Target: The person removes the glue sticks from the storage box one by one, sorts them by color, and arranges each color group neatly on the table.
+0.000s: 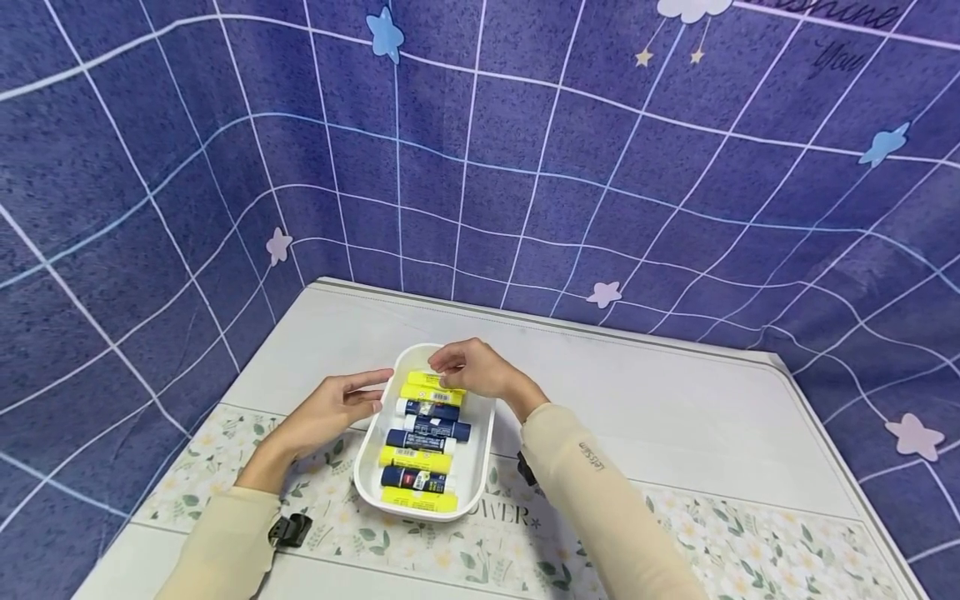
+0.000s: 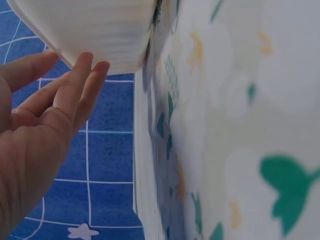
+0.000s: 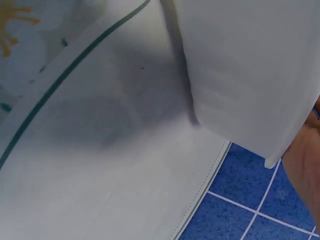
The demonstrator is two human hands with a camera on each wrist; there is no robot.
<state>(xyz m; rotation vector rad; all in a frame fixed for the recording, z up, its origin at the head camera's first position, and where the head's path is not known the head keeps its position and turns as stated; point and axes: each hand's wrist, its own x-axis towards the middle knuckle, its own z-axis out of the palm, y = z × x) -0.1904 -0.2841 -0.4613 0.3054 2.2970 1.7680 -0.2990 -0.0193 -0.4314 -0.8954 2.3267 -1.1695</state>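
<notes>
A white tray [image 1: 470, 462] of yellow and navy tubes [image 1: 420, 440] sits on a mat [image 1: 645, 400]; the left hand [image 1: 341, 406] touches its outside at 10 o'clock, fingers spread apart, clearest in the left wrist view. At 12 o'clock the right hand [image 1: 480, 372] partly hides the farthest tube [image 1: 424, 379], its grip impossible to tell, its fingers outside the right wrist view; beyond hangs a curtain [image 1: 517, 200].

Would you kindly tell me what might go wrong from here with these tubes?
The tubes lie side by side, so they might roll if the left hand bumps the white tray. The right hand, at the farthest yellow tube, could nudge the one beside it.
</notes>
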